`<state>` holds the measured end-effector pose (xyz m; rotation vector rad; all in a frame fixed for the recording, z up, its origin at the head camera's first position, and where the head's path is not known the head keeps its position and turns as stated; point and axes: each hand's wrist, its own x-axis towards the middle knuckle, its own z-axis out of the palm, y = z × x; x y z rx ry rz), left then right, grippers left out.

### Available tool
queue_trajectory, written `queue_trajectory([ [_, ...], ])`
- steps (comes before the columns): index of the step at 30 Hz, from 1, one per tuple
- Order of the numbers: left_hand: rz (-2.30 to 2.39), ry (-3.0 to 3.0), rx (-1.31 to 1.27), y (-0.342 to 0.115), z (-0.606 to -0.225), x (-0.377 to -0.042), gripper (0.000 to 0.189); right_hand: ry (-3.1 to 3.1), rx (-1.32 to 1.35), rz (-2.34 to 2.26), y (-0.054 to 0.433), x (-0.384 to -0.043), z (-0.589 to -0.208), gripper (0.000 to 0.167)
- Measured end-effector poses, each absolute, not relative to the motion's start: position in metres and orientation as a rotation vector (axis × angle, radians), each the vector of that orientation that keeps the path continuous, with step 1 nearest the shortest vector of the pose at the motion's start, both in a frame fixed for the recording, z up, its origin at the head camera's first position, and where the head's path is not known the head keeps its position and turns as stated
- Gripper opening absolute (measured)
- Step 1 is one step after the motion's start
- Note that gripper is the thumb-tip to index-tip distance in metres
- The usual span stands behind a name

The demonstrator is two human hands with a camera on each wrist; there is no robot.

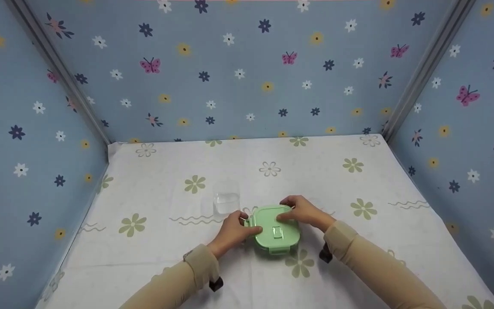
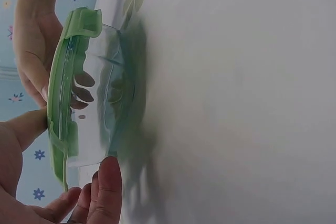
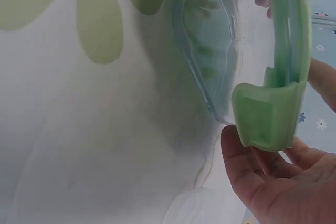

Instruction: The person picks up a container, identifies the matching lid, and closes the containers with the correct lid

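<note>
A glass food container with a green lid (image 1: 275, 231) is between both hands. Its clear body (image 2: 107, 90) shows in the left wrist view, over the cloth. My left hand (image 1: 234, 231) grips the left side, thumb on top of the lid and fingers around the side latch. That latch (image 2: 65, 174) sticks outward from the lid. My right hand (image 1: 305, 211) holds the far right part, thumb on the lid and fingers down behind the edge. Another green latch (image 3: 268, 115) hangs down along the glass in the right wrist view.
A clear, empty-looking vessel (image 1: 226, 202) stands just beyond my left hand. White cloth with green flowers (image 1: 165, 167) covers the table. Blue flowered walls (image 1: 238, 60) close off the back and both sides. Dark wrist mounts (image 1: 216, 284) hang below the sleeves.
</note>
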<state>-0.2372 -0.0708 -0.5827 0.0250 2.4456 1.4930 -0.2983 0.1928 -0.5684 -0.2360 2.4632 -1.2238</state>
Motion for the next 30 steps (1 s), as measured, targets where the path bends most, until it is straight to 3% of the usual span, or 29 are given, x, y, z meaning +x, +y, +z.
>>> queue_trajectory([
  [30, 1.424, 2.57, 0.037, -0.0717, -0.5793, -0.2388, 0.054, 2.49, -0.29, -1.213, 0.1933, -0.2988, -0.5732, 0.044],
])
